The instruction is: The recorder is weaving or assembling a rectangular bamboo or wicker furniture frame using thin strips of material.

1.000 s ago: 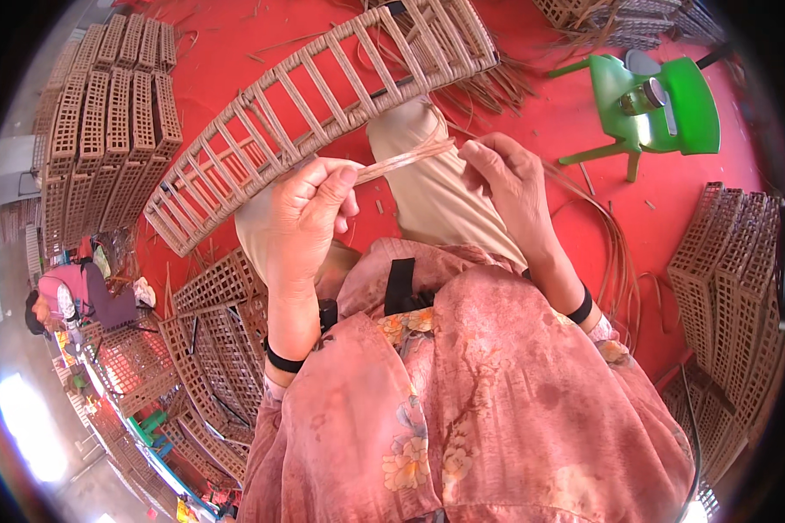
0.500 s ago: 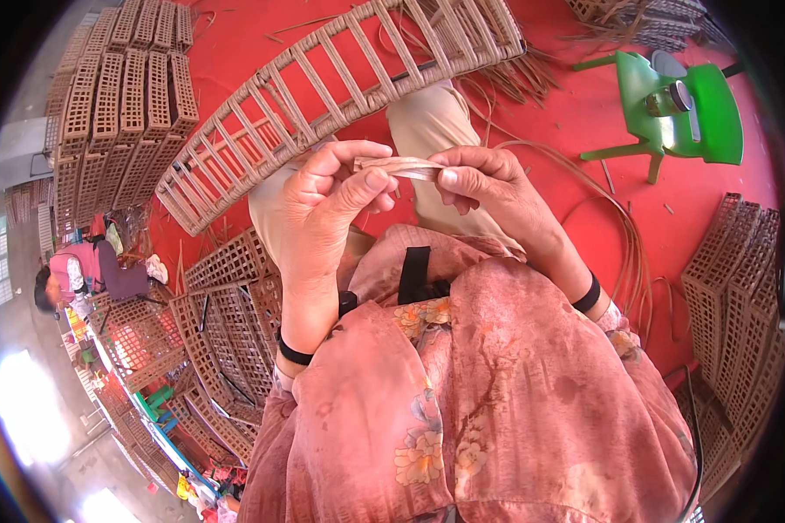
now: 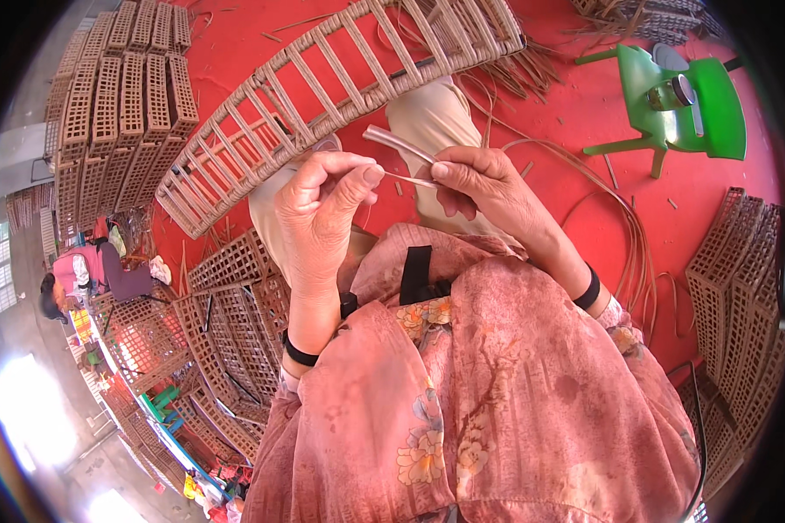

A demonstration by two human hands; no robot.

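Observation:
My right hand (image 3: pixel 480 179) is closed on a folded pale brown rattan-like strip (image 3: pixel 399 145); its wide, flat end sticks out up and to the left. A much thinner end (image 3: pixel 403 178) of strip runs from under those fingers to my left hand (image 3: pixel 327 196). There my left thumb and forefinger pinch it, the other fingers curled. Beyond both hands a long, curved, ladder-like woven frame (image 3: pixel 327 87) with wrapped edges lies across my knees, its far right end close to a heap of loose strips.
Long loose strips (image 3: pixel 634 235) curl over the red floor (image 3: pixel 576 113) at right. A green plastic chair (image 3: pixel 715 109) holds a jar (image 3: pixel 672 93). Stacked lattice panels stand at left (image 3: pixel 118 105) and right (image 3: pixel 737 288). Another person (image 3: pixel 87 270) sits at far left.
The strip's wide part has swung up and away from my left fingers, staying in my right hand. My left hand now pinches only the thin end.

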